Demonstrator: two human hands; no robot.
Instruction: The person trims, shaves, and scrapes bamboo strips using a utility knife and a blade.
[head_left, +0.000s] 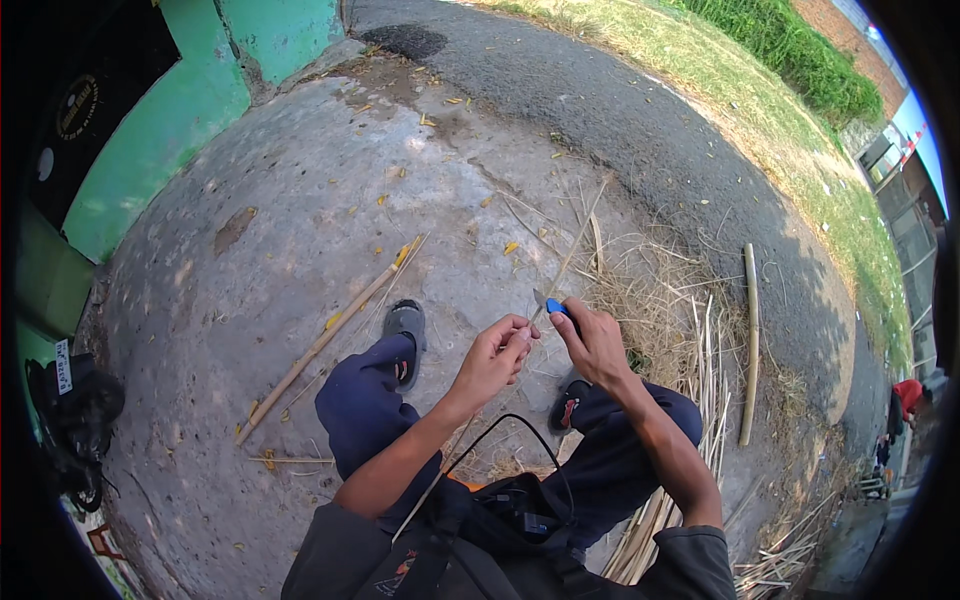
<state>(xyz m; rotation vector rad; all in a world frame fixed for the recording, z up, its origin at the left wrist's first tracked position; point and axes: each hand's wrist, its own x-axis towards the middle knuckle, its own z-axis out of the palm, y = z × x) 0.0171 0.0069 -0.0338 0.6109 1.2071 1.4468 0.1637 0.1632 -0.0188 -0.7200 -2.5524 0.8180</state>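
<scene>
Left hand (497,355): pinched on thin bamboo strip (570,255), frame centre | Right hand (592,340): clamped on blue-handled knife (553,305) | Advice: keep blade shallow, stroke away from fingers.

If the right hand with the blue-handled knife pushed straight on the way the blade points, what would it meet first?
The right hand aims the knife up and left, so it would probably first meet the thin bamboo strip that the left hand pinches. Depth is hard to judge.
</scene>
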